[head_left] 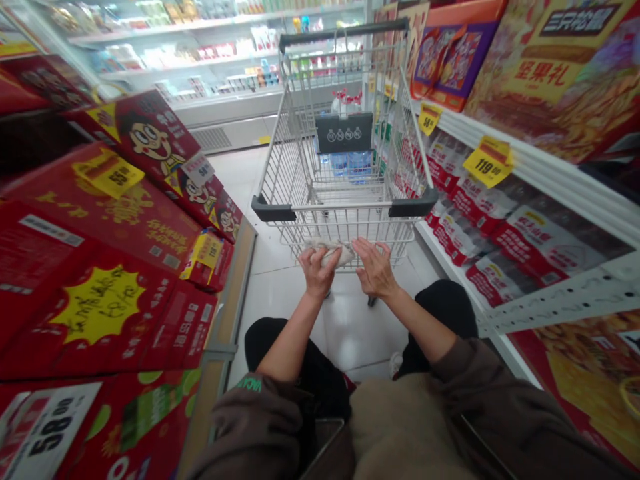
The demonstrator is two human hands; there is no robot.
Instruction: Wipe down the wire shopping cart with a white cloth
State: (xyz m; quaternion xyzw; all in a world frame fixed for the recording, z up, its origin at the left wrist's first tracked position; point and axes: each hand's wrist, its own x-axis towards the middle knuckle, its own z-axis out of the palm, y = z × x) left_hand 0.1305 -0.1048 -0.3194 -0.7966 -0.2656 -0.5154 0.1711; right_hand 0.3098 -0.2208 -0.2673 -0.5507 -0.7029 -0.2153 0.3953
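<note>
A wire shopping cart (350, 217) stands directly in front of me, its lower end close to my knees. My left hand (320, 270) is closed on a crumpled greyish-white cloth (330, 252), which lies against the cart's lower wires. Just to the right, my right hand (375, 267) rests at the same wires with its fingers stretched out, the fingertips near the cloth's right end. Whether those fingertips touch the cloth is hard to make out. Above both hands are the cart's dark grey corner grips (274, 209), and farther up a grey panel (344, 133) hangs on the cart.
Red gift boxes (165, 220) with yellow price tags are stacked close on the left. On the right, a white shelf (540, 150) carries packed bottles (530, 233) and snack boxes (555, 73). A lit refrigerated display (215, 63) stands beyond the cart.
</note>
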